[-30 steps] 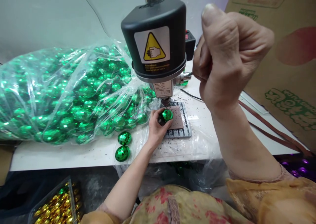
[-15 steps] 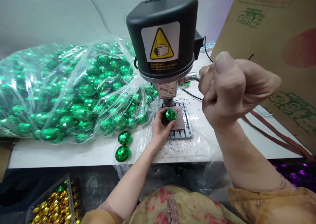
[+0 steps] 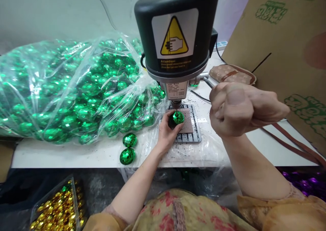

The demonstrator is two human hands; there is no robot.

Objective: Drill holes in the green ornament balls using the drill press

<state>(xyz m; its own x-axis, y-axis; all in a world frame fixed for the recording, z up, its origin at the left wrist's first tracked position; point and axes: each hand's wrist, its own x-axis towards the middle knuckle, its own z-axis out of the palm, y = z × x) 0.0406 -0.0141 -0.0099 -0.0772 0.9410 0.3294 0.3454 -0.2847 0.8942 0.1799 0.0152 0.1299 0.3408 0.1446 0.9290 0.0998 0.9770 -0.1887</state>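
My left hand (image 3: 168, 131) pinches a shiny green faceted ball (image 3: 179, 117) between thumb and fingers, on a flat board (image 3: 187, 120) over the slotted metal base (image 3: 196, 136) of a bench drill press (image 3: 175, 31). The drill's thin bit comes down at the dark hole in the ball's top. My right hand (image 3: 236, 105) is closed around the end of the drill press lever (image 3: 209, 82), to the right of the black motor housing. Two more green faceted balls (image 3: 128, 148) lie on the table left of my left wrist.
A big clear bag (image 3: 71, 92) full of green balls fills the table's left. Behind my right hand are a brown patterned purse (image 3: 226, 74) and a large cardboard box (image 3: 282, 54). Gold balls (image 3: 57, 207) sit in a container below the table, purple ones (image 3: 305, 183) at lower right.
My right hand has lowered with the lever, uncovering the purse behind it. My left hand still holds the ball on the board. The view has shifted slightly.
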